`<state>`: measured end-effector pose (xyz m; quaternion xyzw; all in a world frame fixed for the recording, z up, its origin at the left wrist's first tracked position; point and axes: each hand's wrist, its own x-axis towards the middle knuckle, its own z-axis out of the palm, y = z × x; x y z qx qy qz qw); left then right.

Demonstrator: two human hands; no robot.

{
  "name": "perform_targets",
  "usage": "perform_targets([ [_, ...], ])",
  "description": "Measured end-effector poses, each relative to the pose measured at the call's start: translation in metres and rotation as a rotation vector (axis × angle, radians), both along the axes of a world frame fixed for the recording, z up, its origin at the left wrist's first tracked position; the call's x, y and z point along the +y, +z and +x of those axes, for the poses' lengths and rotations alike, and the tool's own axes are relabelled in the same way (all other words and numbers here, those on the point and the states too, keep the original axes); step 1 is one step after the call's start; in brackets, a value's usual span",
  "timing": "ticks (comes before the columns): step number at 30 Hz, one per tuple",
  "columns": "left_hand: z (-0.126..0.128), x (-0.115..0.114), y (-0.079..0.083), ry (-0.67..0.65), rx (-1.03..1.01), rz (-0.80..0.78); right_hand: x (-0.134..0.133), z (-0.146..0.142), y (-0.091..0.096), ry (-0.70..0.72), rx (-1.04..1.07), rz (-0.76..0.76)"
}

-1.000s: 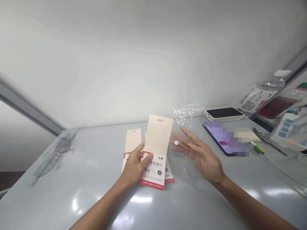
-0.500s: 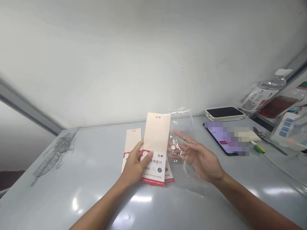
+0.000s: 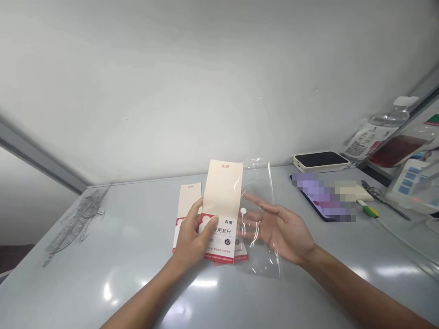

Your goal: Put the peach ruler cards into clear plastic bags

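Note:
My left hand (image 3: 195, 235) grips a cream-and-red printed paper packet (image 3: 223, 187) upright, thumb across its front. A clear plastic bag (image 3: 258, 183) with a small white dot stretches out from the packet's right side; its left part seems to overlap the packet. My right hand (image 3: 286, 230) is open, fingers stretched toward the packet and seen through the bag. Whether those fingers touch the bag cannot be made out. Behind the held packet lie similar cream-and-red packets (image 3: 190, 196), partly hidden by it and by my left hand.
On the grey table (image 3: 137, 219), a white-cased phone (image 3: 320, 161) and a phone with a blurred screen (image 3: 312, 196) lie to the right. Close by are scissors (image 3: 387, 201), a green-tipped cable (image 3: 371, 211), a tilted bottle (image 3: 373, 132) and a clear box (image 3: 414, 187).
The bag's outer edge has drawn in to the left, closer to the packet, and hangs straighter. My right hand has shifted slightly left. My left hand still holds the packet in nearly the same place.

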<state>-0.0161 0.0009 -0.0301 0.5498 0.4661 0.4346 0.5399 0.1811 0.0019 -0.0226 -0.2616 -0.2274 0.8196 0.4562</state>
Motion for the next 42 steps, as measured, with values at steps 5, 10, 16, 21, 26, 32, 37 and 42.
perform_targets([
  [5, 0.0, -0.001, -0.002, 0.017, -0.005, -0.002, -0.001, -0.002, -0.002, 0.001, 0.03, 0.006],
  [10, 0.001, -0.003, -0.005, 0.014, 0.018, 0.008, -0.004, -0.009, -0.002, 0.029, 0.051, -0.003],
  [16, 0.007, -0.005, -0.006, -0.037, 0.13, 0.09, -0.008, -0.015, -0.006, 0.034, 0.048, 0.008],
  [21, 0.01, -0.007, -0.002, -0.127, 0.209, 0.169, -0.009, -0.016, -0.01, 0.085, 0.002, 0.028],
  [26, 0.004, -0.002, -0.001, -0.078, -0.032, -0.071, -0.008, -0.014, -0.006, 0.055, -0.047, 0.042],
  [32, -0.01, 0.014, -0.006, -0.316, -0.1, -0.239, -0.005, -0.008, 0.0, 0.042, -0.187, 0.095],
  [37, -0.009, 0.017, -0.01, -0.33, -0.048, -0.294, -0.005, -0.005, -0.003, 0.07, -0.283, 0.097],
  [42, -0.007, 0.013, -0.007, -0.37, -0.08, -0.278, -0.008, -0.003, -0.003, 0.1, -0.315, 0.135],
])
